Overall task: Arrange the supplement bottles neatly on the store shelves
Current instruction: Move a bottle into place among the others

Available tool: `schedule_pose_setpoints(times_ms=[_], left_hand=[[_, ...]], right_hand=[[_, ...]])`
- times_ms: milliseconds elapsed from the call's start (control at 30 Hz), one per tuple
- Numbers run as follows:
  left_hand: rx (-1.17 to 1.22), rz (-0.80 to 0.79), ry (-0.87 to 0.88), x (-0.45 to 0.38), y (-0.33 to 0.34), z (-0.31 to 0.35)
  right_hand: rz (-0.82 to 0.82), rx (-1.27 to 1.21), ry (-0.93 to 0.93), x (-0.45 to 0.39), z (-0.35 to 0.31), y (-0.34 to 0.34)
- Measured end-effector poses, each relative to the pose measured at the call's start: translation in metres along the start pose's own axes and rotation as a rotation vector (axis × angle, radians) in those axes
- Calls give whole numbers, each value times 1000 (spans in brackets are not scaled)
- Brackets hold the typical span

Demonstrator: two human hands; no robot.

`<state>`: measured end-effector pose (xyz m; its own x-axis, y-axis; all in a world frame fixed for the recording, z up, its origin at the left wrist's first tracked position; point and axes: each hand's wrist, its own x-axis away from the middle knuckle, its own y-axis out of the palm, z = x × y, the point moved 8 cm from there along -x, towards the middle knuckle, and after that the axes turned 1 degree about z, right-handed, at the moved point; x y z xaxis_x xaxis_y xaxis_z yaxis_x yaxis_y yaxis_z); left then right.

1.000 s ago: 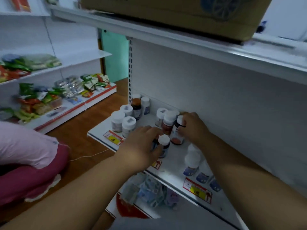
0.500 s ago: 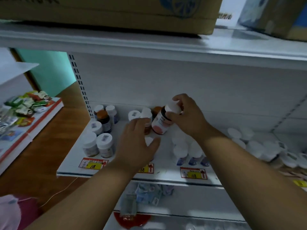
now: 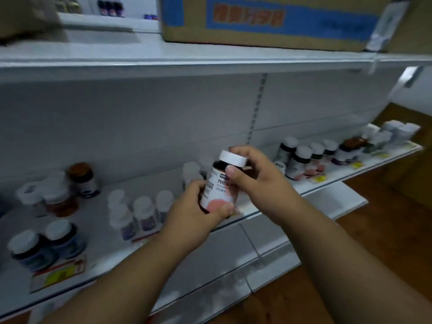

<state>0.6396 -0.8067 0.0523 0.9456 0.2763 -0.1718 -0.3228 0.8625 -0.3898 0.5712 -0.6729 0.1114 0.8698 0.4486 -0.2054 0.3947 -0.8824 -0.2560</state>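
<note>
Both my hands hold one dark supplement bottle (image 3: 221,183) with a white cap and a white-and-pink label, lifted above the white shelf (image 3: 98,260). My left hand (image 3: 198,216) grips its base from below. My right hand (image 3: 254,174) grips its neck and cap. On the shelf to the left stand several white-capped bottles (image 3: 142,211), two dark bottles (image 3: 46,244) near the front edge and an amber one (image 3: 81,176) at the back. More bottles of the same pink-labelled kind (image 3: 301,162) stand to the right.
A cardboard box (image 3: 268,22) with blue print sits on the upper shelf, low over the working space. A lower shelf edge (image 3: 327,206) juts out below. Yellow-red price tags (image 3: 58,274) line the shelf front. Brown wooden floor (image 3: 385,242) lies to the right.
My left hand has left the shelf bottles and now grips the base of the bottle my right hand lifted. The view has swung right along the shelf.
</note>
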Motion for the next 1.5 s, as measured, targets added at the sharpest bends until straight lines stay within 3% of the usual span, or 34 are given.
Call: schedule_pose_setpoints(times_ms=[233, 400, 600, 733, 1033, 1200, 1400, 1500], left_hand=[[-28, -120, 42, -15, 164, 65], [25, -191, 101, -26, 239, 97], [-21, -143, 147, -73, 269, 101], [-16, -243, 143, -115, 298, 106], [70, -258, 89, -190, 344, 105], [-132, -92, 133, -221, 348, 114], [-610, 196, 59, -250, 340, 96], [-822, 150, -20, -254, 355, 82]], right_hand=[[118, 73, 28, 36, 36, -165], [148, 48, 37, 41, 59, -244], [191, -22, 62, 0, 88, -296], [208, -12, 39, -33, 99, -317], [4, 8, 76, -101, 122, -368], [-188, 25, 22, -155, 134, -380], [-226, 243, -212, -224, 132, -388], [-296, 316, -262, -246, 145, -377]])
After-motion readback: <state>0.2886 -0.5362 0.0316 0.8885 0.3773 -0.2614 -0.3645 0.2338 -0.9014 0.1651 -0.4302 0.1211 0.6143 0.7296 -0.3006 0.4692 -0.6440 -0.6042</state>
